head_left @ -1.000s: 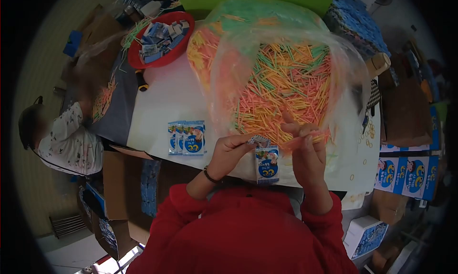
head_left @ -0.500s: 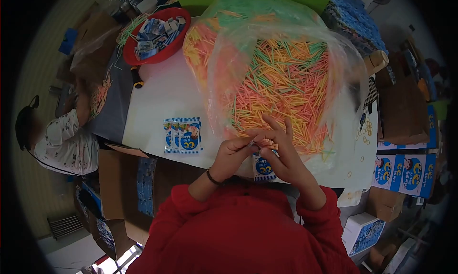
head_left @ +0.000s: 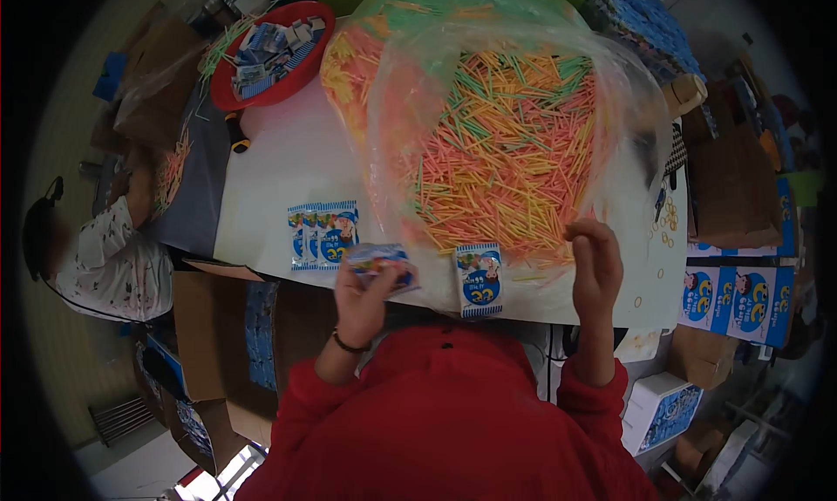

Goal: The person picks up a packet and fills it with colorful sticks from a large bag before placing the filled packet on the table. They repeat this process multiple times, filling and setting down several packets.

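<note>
My left hand [head_left: 363, 307] holds a blue printed packet [head_left: 384, 265], slightly blurred, over the table's front edge. Just beyond it lie several overlapping blue and white packets [head_left: 336, 233]. Another packet [head_left: 479, 280] lies alone on the table between my hands. My right hand [head_left: 596, 265] is raised at the right front of a large clear bag [head_left: 384, 126] full of thin coloured sticks [head_left: 514, 152]. Its fingers are bent together near the thumb; whether anything small is between them is too unclear to tell.
A red bowl [head_left: 225, 89] of small packets stands at the back left, a dark-handled tool [head_left: 235, 132] below it. Rubber bands [head_left: 669, 222] lie at the right. Another person [head_left: 122, 261] is at the far left. Open cartons [head_left: 214, 344] stand below the table's left front.
My hands have moved apart: the left leftward, now with a packet, the right rightward off the sticks. The lone packet, partly covered before, now shows fully. The whole view has shifted slightly.
</note>
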Demonstrator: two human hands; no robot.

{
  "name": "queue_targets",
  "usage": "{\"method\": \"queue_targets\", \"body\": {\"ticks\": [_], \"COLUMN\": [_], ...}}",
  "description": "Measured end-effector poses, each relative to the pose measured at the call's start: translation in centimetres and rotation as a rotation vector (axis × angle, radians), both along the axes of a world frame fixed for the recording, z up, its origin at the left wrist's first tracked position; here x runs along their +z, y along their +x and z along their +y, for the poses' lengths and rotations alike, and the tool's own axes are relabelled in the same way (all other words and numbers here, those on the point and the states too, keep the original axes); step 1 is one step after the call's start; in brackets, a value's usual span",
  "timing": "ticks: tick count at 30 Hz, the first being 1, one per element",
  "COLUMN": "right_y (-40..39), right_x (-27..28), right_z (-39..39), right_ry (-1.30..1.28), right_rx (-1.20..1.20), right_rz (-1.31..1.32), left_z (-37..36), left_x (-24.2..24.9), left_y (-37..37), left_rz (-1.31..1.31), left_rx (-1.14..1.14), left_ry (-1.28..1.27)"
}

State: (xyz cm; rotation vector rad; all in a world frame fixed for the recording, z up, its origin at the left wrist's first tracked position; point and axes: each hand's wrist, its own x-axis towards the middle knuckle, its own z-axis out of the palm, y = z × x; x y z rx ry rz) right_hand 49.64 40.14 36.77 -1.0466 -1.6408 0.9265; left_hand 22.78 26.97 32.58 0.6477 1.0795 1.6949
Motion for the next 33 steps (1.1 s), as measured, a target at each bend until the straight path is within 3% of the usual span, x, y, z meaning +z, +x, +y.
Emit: {"method": "queue_targets", "body": {"ticks": [1, 4, 6, 7, 9, 10, 12, 14, 16, 20, 22, 26, 28, 29, 31, 33], "right_y": [0.8, 1.4, -0.6, -1.8, -3.6, -4.3, -5.5, -6.4, -7.0, -6.6, -5.7, -3.3, -1.9, -1.2, -0.3, 1.8], "right_x": [-0.1, -0.7, -1.3, -1.6, -3.1, -3.8, -4.9, -5.7, -6.2, -7.1, -6.9, -6.2, -6.8, -7.0, -6.7, -6.0], "right_z": [0.2, 1.1, 1.3, 1.4, 1.9, 2.1, 2.6, 2.9, 3.2, 3.4, 3.7, 3.8, 3.8, 3.6, 3.1, 2.8], "right_ry": [-0.004, 0.061, 0.198, 0.338, 0.356, 0.369, 0.394, 0.433, 0.424, 0.526, 0.460, 0.369, 0.165, 0.168, -0.209, -0.212], "right_rx": [-0.012, 0.008, 0.058, 0.110, 0.126, 0.144, 0.133, 0.130, 0.174, 0.205, 0.269, 0.282, 0.289, 0.274, 0.211, 0.111], "right_rz": [-0.005, -0.413, -0.534, -0.651, -0.736, -0.821, -0.950, -1.075, -1.138, -1.208, -1.025, -0.746, -0.392, -0.400, 0.229, 0.251], "left_z": [0.2, 1.4, 2.2, 2.6, 3.3, 3.2, 2.2, 2.1, 2.4, 4.1, 4.2, 3.8, 3.9, 3.9, 4.0, 3.9], "left_x": [-0.6, -1.8, -2.5, -2.0, -0.5, 0.1, 1.1, 1.4, 0.0, -2.9, -2.9, -4.0, -4.1, -4.0, -3.6, -4.4], "left_y": [-1.5, -5.4, -6.8, -6.6, -6.1, -5.4, -2.8, 0.8, 3.7, 5.7, 5.7, 4.9, 4.8, 4.8, 4.8, 4.6], "left_rz": [0.057, 0.247, 1.089, 1.088, 1.646, 1.647, 1.704, 1.596, 1.563, 1.491, 1.379, 1.328, 1.223, 1.218, 1.172, 1.091], "left_rx": [0.145, 0.255, 0.431, 0.429, 0.673, 0.668, 0.393, 0.079, -0.131, -0.135, -0.204, -0.163, -0.124, -0.133, -0.107, -0.133], "left_ry": [0.068, -0.011, -0.343, -0.339, -0.180, -0.176, -0.042, 0.010, -0.059, -0.062, -0.160, -0.108, -0.085, -0.069, -0.086, -0.121]}}
